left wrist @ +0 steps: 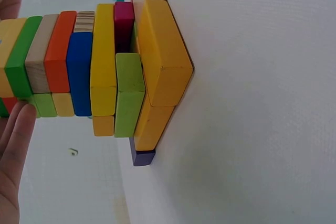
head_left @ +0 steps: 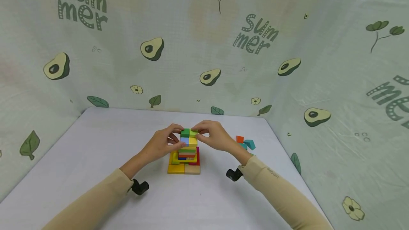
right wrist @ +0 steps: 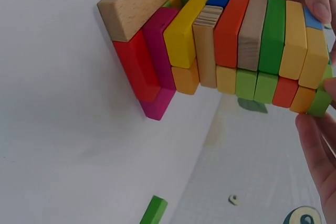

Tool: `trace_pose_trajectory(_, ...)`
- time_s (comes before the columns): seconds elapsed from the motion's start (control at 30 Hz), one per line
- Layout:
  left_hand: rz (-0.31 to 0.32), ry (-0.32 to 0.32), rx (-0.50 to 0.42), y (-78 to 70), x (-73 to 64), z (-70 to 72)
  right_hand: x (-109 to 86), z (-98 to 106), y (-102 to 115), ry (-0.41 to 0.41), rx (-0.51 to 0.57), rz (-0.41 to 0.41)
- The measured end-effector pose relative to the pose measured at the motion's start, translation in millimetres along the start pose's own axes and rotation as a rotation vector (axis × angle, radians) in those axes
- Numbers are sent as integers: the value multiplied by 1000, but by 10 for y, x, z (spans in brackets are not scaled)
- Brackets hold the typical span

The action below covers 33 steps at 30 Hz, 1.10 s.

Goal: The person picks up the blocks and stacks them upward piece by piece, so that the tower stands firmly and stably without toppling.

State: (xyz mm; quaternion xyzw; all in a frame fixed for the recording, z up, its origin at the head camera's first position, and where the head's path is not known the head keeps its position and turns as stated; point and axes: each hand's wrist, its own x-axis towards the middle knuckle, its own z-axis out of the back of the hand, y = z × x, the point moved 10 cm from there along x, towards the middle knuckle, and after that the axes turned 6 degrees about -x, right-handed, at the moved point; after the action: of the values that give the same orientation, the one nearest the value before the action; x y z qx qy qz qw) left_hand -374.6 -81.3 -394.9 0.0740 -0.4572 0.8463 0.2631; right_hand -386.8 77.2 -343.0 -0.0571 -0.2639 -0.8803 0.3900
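Observation:
A tall tower of coloured wooden blocks (head_left: 187, 150) stands on the white table, on a wider base of flat blocks (left wrist: 163, 51). My left hand (head_left: 161, 141) holds the tower's upper left side, its thumb on the front by a light blue block (head_left: 184, 140) and its index fingertip at a dark green block (head_left: 185, 132) on top. From the right, my right hand (head_left: 215, 136) pinches a light green block (right wrist: 319, 102) at the top, beside the dark green one. Its thumb is on the near side and its other fingers reach behind.
Several loose blocks, an orange one (head_left: 239, 139) and a teal one (head_left: 250, 144) among them, lie on the table to the right, behind my right forearm. A green block (right wrist: 154, 211) lies apart from the tower. Printed cloth (head_left: 179, 91) hangs round the table (head_left: 112, 134).

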Motion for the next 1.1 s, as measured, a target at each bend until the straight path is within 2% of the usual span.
trace_pose_trajectory(0.73, 1, 3, 22, 8, -3, -7, -34, 25, -34, -8, -4, -11)
trace_pose_trajectory(0.9, -6, 1, 18, 8, 3, -6, -196, 164, -171, -29, -35, -46)
trace_pose_trajectory(1.1, -12, -6, 20, 5, 3, 5, -583, 274, -554, -31, -94, -125)
